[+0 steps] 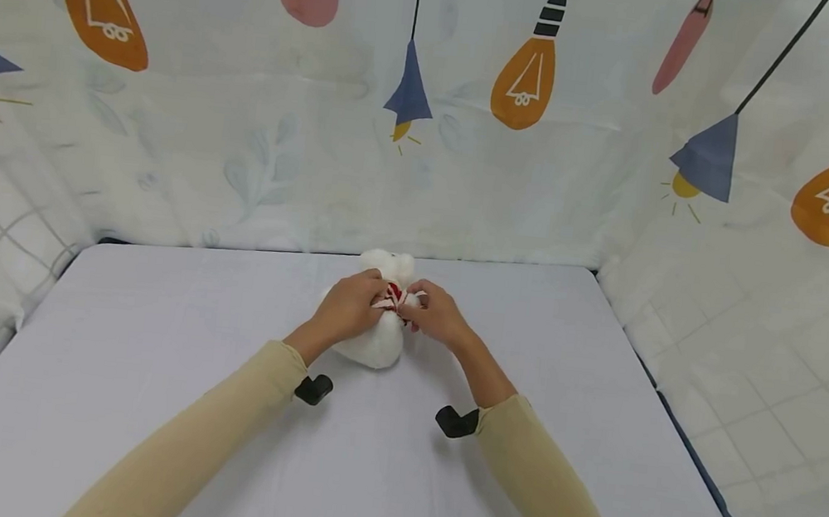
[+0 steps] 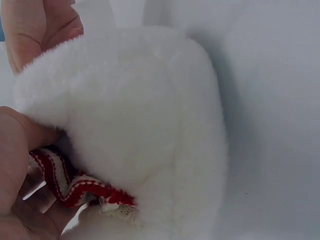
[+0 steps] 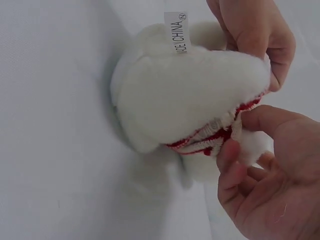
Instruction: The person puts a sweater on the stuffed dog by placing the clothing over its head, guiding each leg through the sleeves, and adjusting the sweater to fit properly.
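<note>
A white plush toy (image 1: 373,346) sits on the table with its rounded head (image 1: 387,264) toward the back wall. Around its neck runs a striped red-and-white knitted scarf (image 2: 70,185), bunched into folds. My left hand (image 1: 351,309) grips the scarf at the toy's left side in the head view. From the other side my right hand (image 3: 280,175) pinches the knit (image 3: 220,137) between thumb and fingers. In the right wrist view a white label (image 3: 177,32) printed "MADE IN CHINA" sticks up from the fur.
A pale cloth covers the table (image 1: 231,299). Behind it hangs a patterned curtain (image 1: 305,148) with printed lamps and bulbs; sheeting closes the right side (image 1: 765,350) too. Black wrist mounts (image 1: 457,422) jut out beside both sleeves.
</note>
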Tool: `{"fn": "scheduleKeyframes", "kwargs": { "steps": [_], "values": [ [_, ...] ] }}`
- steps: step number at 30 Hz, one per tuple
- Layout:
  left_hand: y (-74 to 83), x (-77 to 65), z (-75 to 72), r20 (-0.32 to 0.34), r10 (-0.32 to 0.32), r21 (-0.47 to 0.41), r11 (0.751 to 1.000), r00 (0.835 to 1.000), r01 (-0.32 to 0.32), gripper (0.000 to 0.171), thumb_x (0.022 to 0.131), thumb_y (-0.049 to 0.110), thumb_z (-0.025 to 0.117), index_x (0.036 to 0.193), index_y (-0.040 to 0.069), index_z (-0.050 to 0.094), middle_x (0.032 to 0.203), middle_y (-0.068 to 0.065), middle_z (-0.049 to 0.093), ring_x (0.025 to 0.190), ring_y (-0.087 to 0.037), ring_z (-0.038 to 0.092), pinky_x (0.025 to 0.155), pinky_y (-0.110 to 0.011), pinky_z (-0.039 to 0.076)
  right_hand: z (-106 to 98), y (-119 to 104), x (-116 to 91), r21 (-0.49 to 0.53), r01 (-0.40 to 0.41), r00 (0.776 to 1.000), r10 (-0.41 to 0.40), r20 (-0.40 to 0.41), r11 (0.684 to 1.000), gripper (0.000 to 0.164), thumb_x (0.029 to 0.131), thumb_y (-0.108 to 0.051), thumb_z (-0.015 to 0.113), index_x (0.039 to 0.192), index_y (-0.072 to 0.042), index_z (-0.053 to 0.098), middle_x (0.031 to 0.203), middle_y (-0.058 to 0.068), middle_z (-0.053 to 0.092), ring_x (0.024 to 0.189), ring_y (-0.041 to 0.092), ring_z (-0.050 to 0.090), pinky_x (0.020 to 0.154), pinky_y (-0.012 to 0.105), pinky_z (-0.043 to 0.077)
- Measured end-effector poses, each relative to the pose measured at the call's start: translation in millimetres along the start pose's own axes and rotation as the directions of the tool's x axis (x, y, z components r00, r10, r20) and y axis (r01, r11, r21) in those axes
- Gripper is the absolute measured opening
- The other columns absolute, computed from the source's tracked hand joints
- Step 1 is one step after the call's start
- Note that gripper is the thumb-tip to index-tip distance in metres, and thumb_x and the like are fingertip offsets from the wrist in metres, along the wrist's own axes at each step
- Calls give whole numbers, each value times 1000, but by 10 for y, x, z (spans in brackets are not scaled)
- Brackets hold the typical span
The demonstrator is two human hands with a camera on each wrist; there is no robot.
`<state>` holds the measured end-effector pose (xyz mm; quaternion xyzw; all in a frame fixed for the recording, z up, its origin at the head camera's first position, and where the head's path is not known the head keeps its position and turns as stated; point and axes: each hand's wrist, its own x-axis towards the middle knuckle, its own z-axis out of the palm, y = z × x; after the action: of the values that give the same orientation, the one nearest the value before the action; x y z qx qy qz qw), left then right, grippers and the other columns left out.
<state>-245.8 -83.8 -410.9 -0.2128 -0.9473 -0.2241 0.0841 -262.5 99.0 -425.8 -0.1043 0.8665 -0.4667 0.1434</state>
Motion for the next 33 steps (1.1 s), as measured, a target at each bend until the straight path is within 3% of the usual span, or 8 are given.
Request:
{"fn": "scheduleKeyframes", "kwargs": {
  "steps": [5,8,12,16,21,24,29,33],
  "values": [
    [-20,-5,34,-7,8,-19,1000,1000,-8,20,81,4,66,73,13,50,79,0,49,67,-15,43,57,-28,35,41,-5,-2,19,-30,999,30,-10,999,24,91,-22,61,108,-12,48,94,8,65,82,18,59,66,25,44],
    [-33,-13,55,-35,48,-68,996,998,-50,16,83,2,65,82,15,56,81,0,54,70,-16,50,62,-30,41,57,-12,2,26,-28,999,28,-28,999,23,89,-21,61,105,-12,46,100,8,62,84,16,55,67,25,43],
    [-41,-13,64,-55,119,-137,983,991,-125,17,86,0,62,91,16,64,86,-1,57,74,-17,54,69,-32,46,62,-19,-1,34,-3,997,6,-71,999,22,87,-18,62,100,-12,46,97,9,57,80,17,50,63,26,41],
    [-46,-18,37,-36,106,-163,980,994,-110,15,85,0,58,85,14,65,84,-2,53,71,-16,50,65,-30,43,34,-20,-10,41,9,997,-6,-76,999,20,88,-20,63,98,-13,48,91,6,57,75,17,53,61,26,43],
    [-66,-50,8,7,26,-72,997,1000,-25,15,84,2,56,77,13,61,81,-3,49,66,-16,44,59,-27,37,-53,-24,-38,60,2,1000,-1,-11,998,17,90,-21,64,96,-12,52,92,7,62,77,30,64,68,41,55],
    [-72,-67,11,4,7,11,1000,1000,-7,14,86,5,55,77,12,62,79,-3,48,64,-16,43,57,-27,36,-88,-27,-49,58,-2,1000,0,22,998,16,90,-20,63,96,-10,52,95,8,61,77,29,63,74,47,55],
    [-84,-90,-3,-25,9,116,993,1000,-6,18,88,9,54,89,9,72,78,-4,49,64,-17,43,56,-28,38,-61,-1,-42,40,-15,999,13,38,999,17,90,-22,61,96,-10,50,92,4,54,73,17,53,68,35,51],
    [-103,-119,-32,-56,40,174,984,998,-30,21,88,8,54,93,8,74,78,-5,51,63,-19,44,57,-30,41,-25,-4,-42,30,-12,1000,11,19,999,17,89,-22,58,95,-10,49,87,2,49,76,16,48,64,27,42]
  ]
}}
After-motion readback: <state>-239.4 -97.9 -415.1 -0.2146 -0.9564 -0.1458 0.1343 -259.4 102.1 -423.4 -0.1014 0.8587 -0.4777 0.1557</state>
